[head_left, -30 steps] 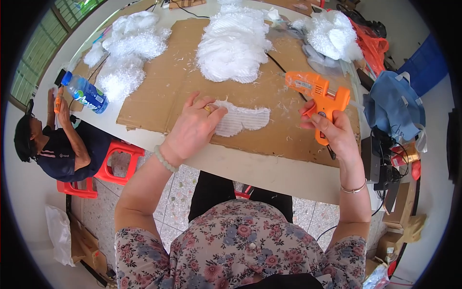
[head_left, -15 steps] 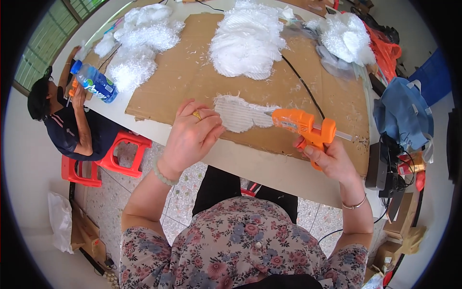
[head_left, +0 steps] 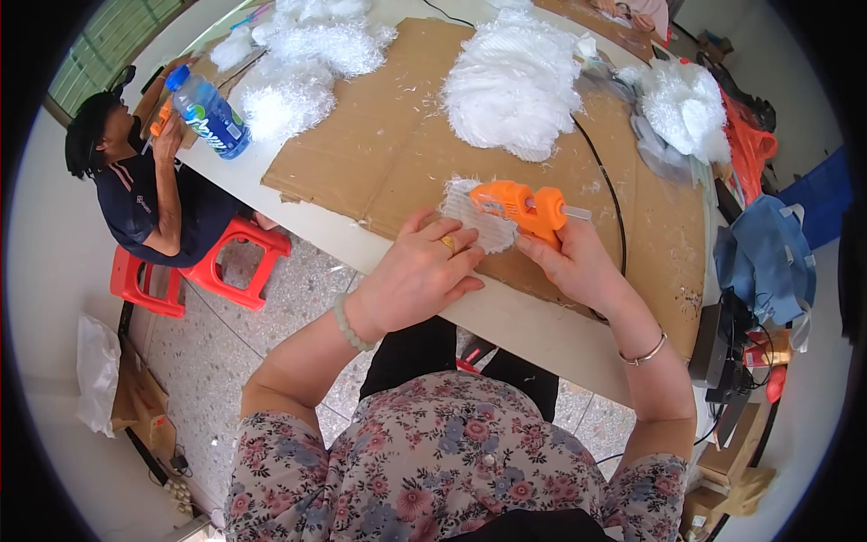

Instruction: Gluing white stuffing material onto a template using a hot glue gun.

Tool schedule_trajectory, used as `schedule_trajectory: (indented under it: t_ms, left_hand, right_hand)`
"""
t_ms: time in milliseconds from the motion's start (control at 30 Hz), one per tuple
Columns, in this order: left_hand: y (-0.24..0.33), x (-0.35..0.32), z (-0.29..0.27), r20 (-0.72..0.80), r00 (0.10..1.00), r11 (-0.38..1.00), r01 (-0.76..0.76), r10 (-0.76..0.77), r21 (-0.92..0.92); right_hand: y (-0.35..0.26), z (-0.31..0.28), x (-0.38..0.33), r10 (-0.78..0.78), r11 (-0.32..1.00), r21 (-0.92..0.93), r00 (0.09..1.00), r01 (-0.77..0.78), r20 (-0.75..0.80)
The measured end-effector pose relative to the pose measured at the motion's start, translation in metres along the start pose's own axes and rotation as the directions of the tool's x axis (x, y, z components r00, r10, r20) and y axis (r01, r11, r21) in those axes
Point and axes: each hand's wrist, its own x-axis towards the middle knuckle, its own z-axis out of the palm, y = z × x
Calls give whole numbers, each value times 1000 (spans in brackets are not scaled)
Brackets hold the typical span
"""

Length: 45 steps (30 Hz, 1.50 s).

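My right hand (head_left: 578, 262) grips an orange glue gun (head_left: 528, 210), a clear glue stick poking from its back end. The nozzle points left over a white ribbed piece with a fringed edge (head_left: 495, 237), which lies on brown cardboard. The gun's body and my fingers cover part of that piece. My left hand (head_left: 429, 271) rests at the piece's near left edge, its fingers loosely spread and nothing visible in them. Whether those fingertips press on the piece, I cannot tell.
Fluffy white heaps lie on the cardboard (head_left: 361, 163) and table, the largest pile (head_left: 515, 86) straight ahead. A black cord (head_left: 607, 172) runs to the right. At the left stand a blue-capped bottle (head_left: 212, 117) and a seated person (head_left: 135, 190) holding another orange glue gun.
The view has shifted. My right hand has brought the glue gun leftward over the white piece, and my left hand has come closer to the gun, lower and nearer the piece.
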Motion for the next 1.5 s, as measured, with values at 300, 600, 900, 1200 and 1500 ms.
schedule_trajectory:
  t_ms: [300,600,900,1200,1500]
  left_hand:
    - [-2,-1,2,-1,1000,1000,-2,2,-10]
    - [-2,-1,2,0,1000,1000,-10,10,-4]
    - [-2,-4,3,2,1000,1000,-3,3,8]
    - [-2,-6,3,5,1000,1000,3,-3,6]
    - [-1,-8,1,-14,1000,1000,20,-20,-19]
  right_hand:
    - [5,1,7,9,999,32,998,-7,-65]
    - [1,-4,6,-12,997,-82,1000,12,5]
    - [-4,-5,1,-57,993,-106,998,56,-5]
    - [-5,-6,1,-51,992,-119,999,49,-11]
    - [-9,-15,-10,-58,995,-72,997,62,56]
